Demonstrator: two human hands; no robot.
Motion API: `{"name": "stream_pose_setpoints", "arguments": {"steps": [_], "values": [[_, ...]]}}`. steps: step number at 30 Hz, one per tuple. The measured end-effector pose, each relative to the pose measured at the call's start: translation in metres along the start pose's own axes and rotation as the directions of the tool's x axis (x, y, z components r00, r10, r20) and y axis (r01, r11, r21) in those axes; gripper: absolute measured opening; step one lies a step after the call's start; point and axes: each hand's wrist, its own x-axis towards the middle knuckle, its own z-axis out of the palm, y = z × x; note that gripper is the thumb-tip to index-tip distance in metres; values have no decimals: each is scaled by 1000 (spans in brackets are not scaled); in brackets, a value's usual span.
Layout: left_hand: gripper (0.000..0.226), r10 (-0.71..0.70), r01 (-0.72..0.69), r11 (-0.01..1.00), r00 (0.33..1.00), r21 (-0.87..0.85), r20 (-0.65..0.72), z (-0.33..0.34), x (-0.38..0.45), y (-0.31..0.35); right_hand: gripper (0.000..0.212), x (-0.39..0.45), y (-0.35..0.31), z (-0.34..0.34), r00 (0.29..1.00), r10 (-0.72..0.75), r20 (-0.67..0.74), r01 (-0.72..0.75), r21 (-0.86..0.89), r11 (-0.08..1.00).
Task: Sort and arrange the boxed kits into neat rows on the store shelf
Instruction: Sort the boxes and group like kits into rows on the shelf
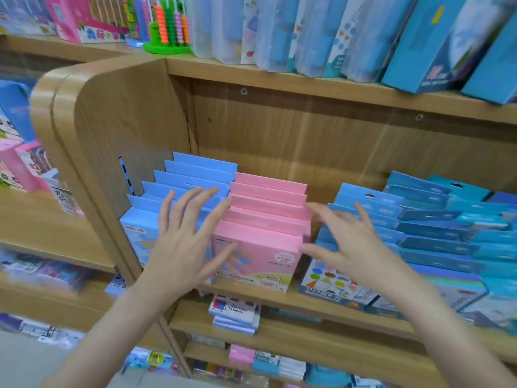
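Flanking the row of pink kits [265, 219] on the wooden shelf [293, 299], left hand [184, 242] spread against its left side, right hand [347, 242] splayed at its right, neither grip closed, light-blue kits [179, 180] just beside, darker blue kits [419, 219] right.

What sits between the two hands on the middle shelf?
In the head view, the row of pink boxed kits stands between the left hand and the right hand, both spread open at its sides.

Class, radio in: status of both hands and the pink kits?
Left hand open, right hand open, flanking pink kits. Row upright, between blue rows. Nothing blocking.
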Motion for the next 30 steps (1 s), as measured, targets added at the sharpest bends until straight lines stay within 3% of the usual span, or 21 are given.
{"name": "stream_pose_setpoints", "arguments": {"steps": [2, 4, 11, 18, 24, 30], "values": [[65, -5, 6, 1000, 997, -12, 77, -1, -3, -12, 95, 0, -6, 11, 999, 26, 32, -21, -149, 989], [69, 17, -16, 1000, 992, -8, 126, -1, -8, -23, 91, 6, -10, 19, 999, 33, -18, -36, -255, 966], [66, 124, -146, 982, 977, 116, 176, 7, -16, -49, 73, 19, -15, 24, 996, 35, -81, -39, -40, 998], [74, 143, -154, 982, 985, 113, 97, 9, -17, -49, 72, 18, -7, 16, 998, -43, -54, 42, -16, 999], [78, 120, -129, 986, 989, 107, 84, 10, -19, -47, 75, 16, -11, 12, 997, -76, -6, 75, -89, 993], [81, 70, -78, 993, 993, 84, 95, 10, -22, -42, 76, 11, -13, 30, 992, -126, -30, 109, -342, 933]]}}
